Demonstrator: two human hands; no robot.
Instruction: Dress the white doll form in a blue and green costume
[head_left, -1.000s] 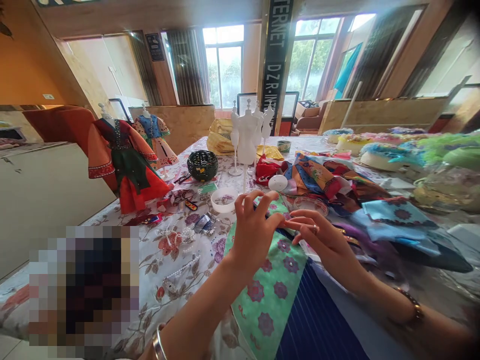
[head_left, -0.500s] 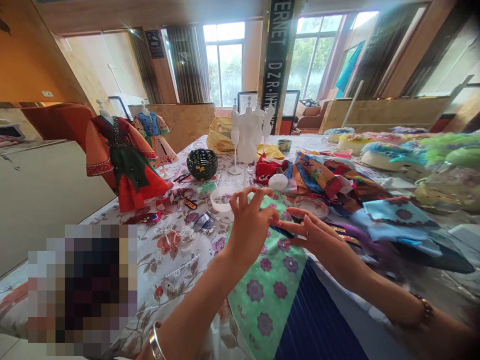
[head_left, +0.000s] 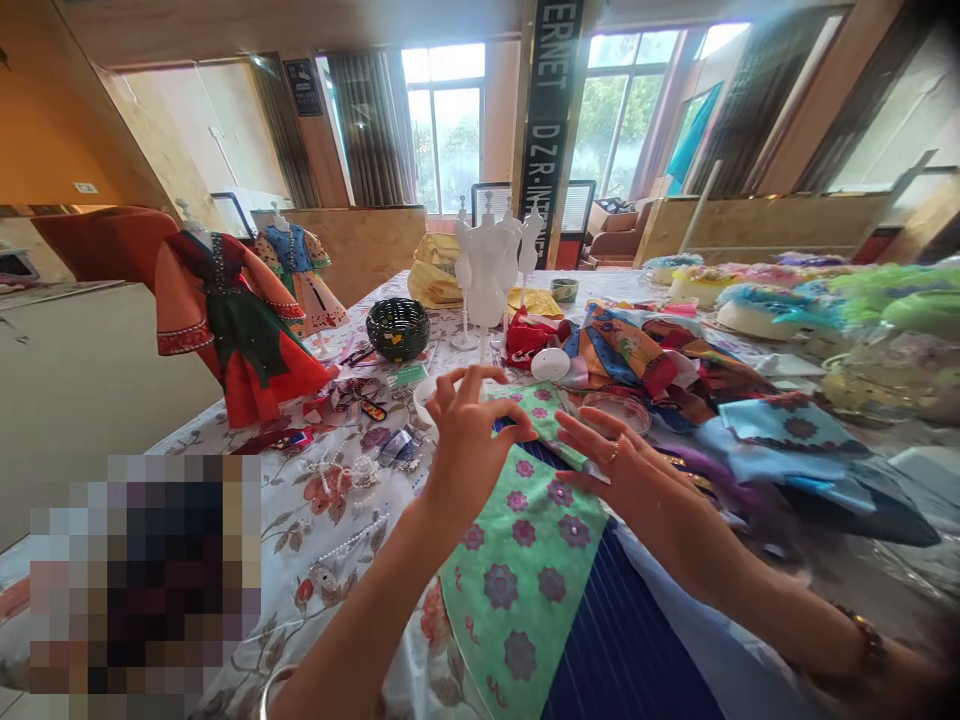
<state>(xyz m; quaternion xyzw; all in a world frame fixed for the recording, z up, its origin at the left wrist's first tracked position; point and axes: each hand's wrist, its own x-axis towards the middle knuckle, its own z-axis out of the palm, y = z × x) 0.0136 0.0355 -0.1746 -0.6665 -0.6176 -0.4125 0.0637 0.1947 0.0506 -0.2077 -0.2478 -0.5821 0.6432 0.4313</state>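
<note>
A mint-green cloth with purple flowers [head_left: 525, 560] lies over a dark blue striped cloth [head_left: 622, 650] on the floral tablecloth [head_left: 337, 510]. My left hand [head_left: 469, 445] hovers at the cloth's upper left part, thumb and forefinger pinched close, the other fingers raised. My right hand [head_left: 626, 465], a ring on one finger, lies with fingers stretched out on the cloth's upper right edge. Whether the left fingers grip something small is hidden.
Behind my hands stand a small white bowl [head_left: 429, 392], a dark woven bowl [head_left: 397, 328], white doll mannequins [head_left: 486, 265] and two dressed mannequins [head_left: 232, 325]. Bright fabrics [head_left: 675, 365] pile at right, beads and clips [head_left: 375, 465] lie at left.
Both hands have moved down and left onto the green cloth. The right hand's fingers now lie flat on its edge. The view has shifted slightly.
</note>
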